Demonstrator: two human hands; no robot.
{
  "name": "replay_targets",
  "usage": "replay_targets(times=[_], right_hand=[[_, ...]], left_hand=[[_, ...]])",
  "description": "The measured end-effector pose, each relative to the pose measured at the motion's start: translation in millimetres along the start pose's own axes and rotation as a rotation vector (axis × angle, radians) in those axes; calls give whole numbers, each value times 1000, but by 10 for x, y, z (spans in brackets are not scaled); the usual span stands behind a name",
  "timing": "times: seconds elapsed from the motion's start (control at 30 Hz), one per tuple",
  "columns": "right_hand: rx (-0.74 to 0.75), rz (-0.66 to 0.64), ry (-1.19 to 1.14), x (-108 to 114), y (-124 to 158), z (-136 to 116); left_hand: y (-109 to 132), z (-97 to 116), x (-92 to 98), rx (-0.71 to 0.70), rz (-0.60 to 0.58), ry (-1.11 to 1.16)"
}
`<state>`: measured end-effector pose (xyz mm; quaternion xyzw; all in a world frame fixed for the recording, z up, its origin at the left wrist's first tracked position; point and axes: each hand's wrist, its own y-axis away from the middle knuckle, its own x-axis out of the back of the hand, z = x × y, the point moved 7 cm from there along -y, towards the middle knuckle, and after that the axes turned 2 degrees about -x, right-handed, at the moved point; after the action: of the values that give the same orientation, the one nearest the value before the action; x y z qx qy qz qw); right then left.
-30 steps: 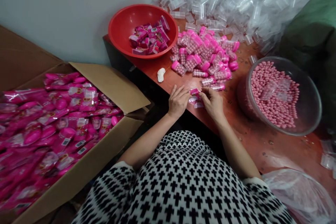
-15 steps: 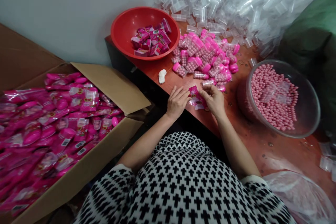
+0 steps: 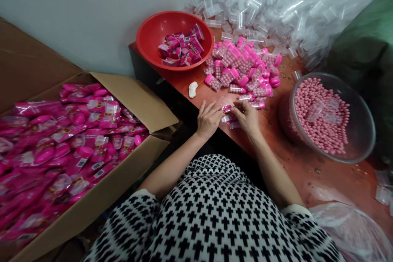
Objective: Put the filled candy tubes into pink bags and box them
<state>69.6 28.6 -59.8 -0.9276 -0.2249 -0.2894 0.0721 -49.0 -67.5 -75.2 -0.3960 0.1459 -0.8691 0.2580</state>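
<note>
At the near edge of the table, a small pink printed label (image 3: 226, 109) lies between my two hands. My left hand (image 3: 208, 120) holds its left end at the fingertips, the other fingers stretched forward. The thumb and fingers of my right hand (image 3: 246, 118) pinch the label from the other side. More small pink-and-clear pieces (image 3: 229, 118) lie just below it, partly covered by the hands. Beyond my right hand is a heap of clear tubes (image 3: 242, 63) with pink caps, filled with pink beads.
A red bowl (image 3: 144, 45) with pink packets stands at the back left, near a white lump (image 3: 193, 89). To the right is a clear tub (image 3: 365, 131) of pink beads. Empty clear tubes (image 3: 254, 4) pile up behind. An open carton (image 3: 135, 98) of pink packs is at left.
The label, which faced up flat, now shows as a narrow strip between my fingers. My right hand has shifted slightly left. The whole view has moved a little.
</note>
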Motion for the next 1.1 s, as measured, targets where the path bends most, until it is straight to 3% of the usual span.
replay_targets(times=[0.17,0.23,0.33,0.43,0.5,0.57,0.63,0.7,0.8,0.97,1.1], right_hand=[[-133,-69,-384,-37,-6,46],[-184,-76,-531,-62,-11,3],[-212,-61,-631,-60,-12,-106],[-207,-140,-651,-110,-9,-209],[-189,-234,-593,-169,-36,-259],[-143,-275,-441,-188,-129,-298],[-76,-174,-182,-117,-310,-335],[-30,17,126,-7,-525,-393],[-47,187,439,16,-801,-481],[-99,257,498,-130,-1026,-526],[-20,257,368,-105,-979,-512]], left_hand=[[-31,16,67,-1,66,92],[-45,29,130,67,83,213],[-17,-32,177,353,93,579],[65,-37,35,667,-36,1024],[105,-37,-26,795,-79,1183],[130,-94,-24,878,-39,1217],[150,-157,0,934,10,1211],[171,-202,32,983,58,1218],[199,-233,87,1037,127,1272],[270,-284,160,1138,195,1342],[298,-331,203,1219,250,1388]])
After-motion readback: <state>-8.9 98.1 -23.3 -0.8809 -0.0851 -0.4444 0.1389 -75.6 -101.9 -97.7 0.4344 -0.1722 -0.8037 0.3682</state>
